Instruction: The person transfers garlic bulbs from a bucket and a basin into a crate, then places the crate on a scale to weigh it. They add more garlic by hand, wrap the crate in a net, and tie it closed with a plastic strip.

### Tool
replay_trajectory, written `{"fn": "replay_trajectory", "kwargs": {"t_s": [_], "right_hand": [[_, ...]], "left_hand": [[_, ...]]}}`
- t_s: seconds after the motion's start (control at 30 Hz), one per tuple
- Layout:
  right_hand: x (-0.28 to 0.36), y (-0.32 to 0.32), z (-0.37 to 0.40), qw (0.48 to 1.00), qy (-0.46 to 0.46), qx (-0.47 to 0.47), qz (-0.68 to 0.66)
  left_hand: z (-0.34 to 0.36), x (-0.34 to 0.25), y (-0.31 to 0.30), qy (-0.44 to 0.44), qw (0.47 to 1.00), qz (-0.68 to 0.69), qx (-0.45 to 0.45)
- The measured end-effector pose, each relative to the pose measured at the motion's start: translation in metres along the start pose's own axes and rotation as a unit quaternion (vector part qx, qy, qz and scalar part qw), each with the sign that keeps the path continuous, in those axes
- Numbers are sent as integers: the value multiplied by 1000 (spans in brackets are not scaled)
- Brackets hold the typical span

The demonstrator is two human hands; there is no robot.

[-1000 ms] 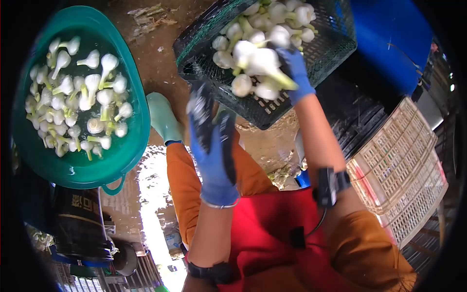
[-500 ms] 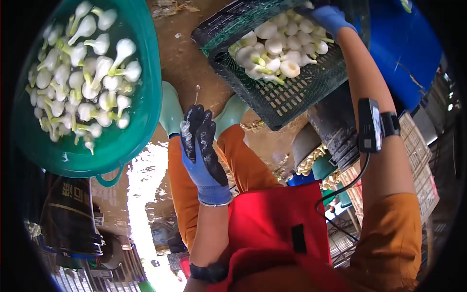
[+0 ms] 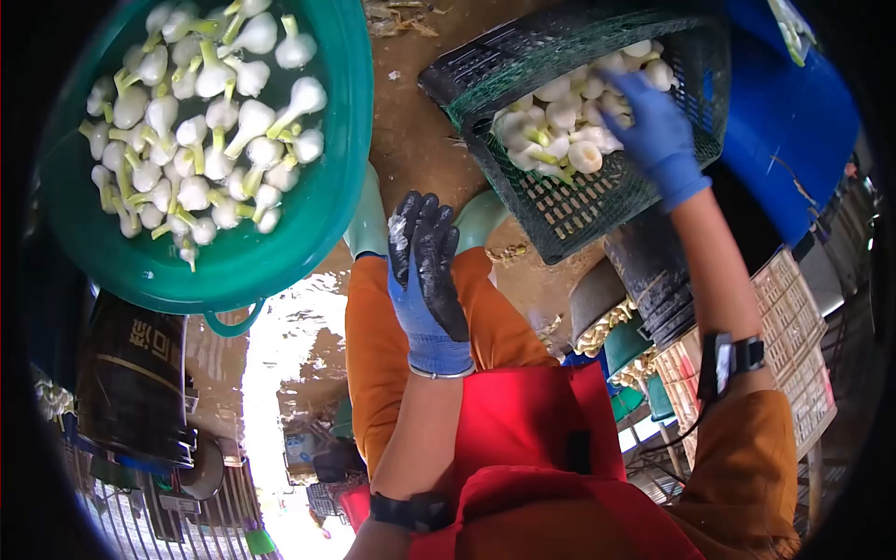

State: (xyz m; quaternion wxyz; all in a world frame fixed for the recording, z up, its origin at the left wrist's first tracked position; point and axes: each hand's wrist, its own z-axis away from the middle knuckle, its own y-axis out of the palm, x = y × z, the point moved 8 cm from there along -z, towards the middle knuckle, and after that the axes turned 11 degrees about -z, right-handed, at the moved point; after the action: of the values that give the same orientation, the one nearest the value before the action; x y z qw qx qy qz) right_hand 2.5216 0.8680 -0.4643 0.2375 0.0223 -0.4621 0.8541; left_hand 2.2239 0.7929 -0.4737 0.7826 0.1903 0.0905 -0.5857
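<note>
My left hand [image 3: 425, 280], in a blue glove with black-coated fingers, is raised above my lap. Its fingers are stretched out with nothing in them, and a whitish wet patch marks one finger. Over the dark green plastic crate [image 3: 569, 217], my right hand [image 3: 659, 140] reaches down in a blue glove. Its fingers look spread at the heap of white bulbs [image 3: 563, 115], somewhat blurred. These bulbs are round, with short green stems, like fresh garlic. More stemmed bulbs [image 3: 222, 117] float in water inside a green tub [image 3: 271, 266] at the left.
Green boots [image 3: 364, 222] stand on the wet brown floor [image 3: 397, 103] between tub and crate. A blue barrel [image 3: 793, 121] is behind the crate. Dark buckets [image 3: 649, 280] and a slatted pale crate [image 3: 784, 317] are at the right; a black container [image 3: 135, 373] stands lower left.
My right hand has moved from the crate's far side back toward me, over the bulbs. The tub and crate have shifted rightward in view; my left hand stays raised, fingers straight.
</note>
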Motion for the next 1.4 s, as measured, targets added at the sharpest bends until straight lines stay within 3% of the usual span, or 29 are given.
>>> {"fn": "replay_trajectory", "kwargs": {"t_s": [0.03,0.1,0.17,0.23,0.3,0.37,0.4,0.47,0.5,0.57,0.63,0.67,0.7,0.73,0.8,0.83,0.87,0.9,0.93,0.97,1.0,1.03,1.07,1.1,1.13,1.17,1.2,1.3,1.4], "right_hand": [[22,24,12,994,-96,28,-33],[37,83,24,969,-56,162,-177],[27,99,23,970,-56,124,-200],[26,93,29,966,-38,94,-239],[36,91,43,979,-63,121,-150],[30,105,52,971,-8,238,30],[36,100,52,971,-14,237,23],[47,66,38,992,26,108,-65],[64,38,28,979,50,27,-196],[113,5,20,899,-29,-76,-430],[180,8,13,854,-156,-64,-492],[215,25,3,872,-152,38,-464],[247,41,-8,905,-185,46,-379],[267,69,-24,934,-190,59,-297],[286,119,-76,931,-171,3,-321],[289,139,-103,957,-76,3,-281],[295,146,-120,941,-30,41,-335],[314,147,-118,939,-49,-161,-300],[325,171,-138,801,-116,76,-583],[321,224,-153,843,16,160,-513],[339,252,-164,816,-57,229,-528],[331,268,-144,775,1,137,-616],[334,261,-131,859,13,96,-503],[337,262,-116,851,13,66,-520],[337,257,-100,821,55,37,-568],[340,246,-85,779,63,18,-623],[343,239,-74,780,64,29,-622],[340,190,-39,778,20,74,-624],[305,136,-2,750,-68,46,-657]], "left_hand": [[0,-4,2,0,1000,-1,3],[0,-7,1,-4,999,-44,0],[-3,-1,-6,7,998,-58,7],[-1,10,-11,-20,998,50,27],[-2,12,-10,-7,999,33,29],[0,5,-9,4,1000,-19,-4],[0,-1,-10,10,1000,-24,-9],[-7,-18,-21,58,996,32,-51],[-14,-34,-34,112,990,59,-56],[-20,-75,-72,227,963,-11,-141],[-30,-116,-115,267,935,-105,-207],[-45,-114,-153,248,939,-96,-220],[-69,-111,-193,177,961,-48,-209],[-96,-112,-225,98,974,-98,-181],[-109,-141,-229,37,969,-105,-220],[-129,-148,-239,27,982,-52,-182],[-151,-153,-246,-18,990,-26,-139],[-167,-159,-249,-20,991,-35,-128],[-187,-159,-245,-42,994,-80,-56],[-191,-160,-236,-51,990,-102,-80],[-189,-161,-225,-44,991,-97,-83],[-189,-159,-214,-34,992,-88,-82],[-197,-156,-216,10,993,-82,-83],[-208,-150,-227,53,993,-71,-83],[-218,-139,-218,49,969,21,240],[-199,-136,-237,55,995,-22,-76],[-169,-139,-224,74,986,-21,-149],[-125,-137,-219,103,992,4,-69],[-52,-141,-151,181,977,-31,-105]]}}
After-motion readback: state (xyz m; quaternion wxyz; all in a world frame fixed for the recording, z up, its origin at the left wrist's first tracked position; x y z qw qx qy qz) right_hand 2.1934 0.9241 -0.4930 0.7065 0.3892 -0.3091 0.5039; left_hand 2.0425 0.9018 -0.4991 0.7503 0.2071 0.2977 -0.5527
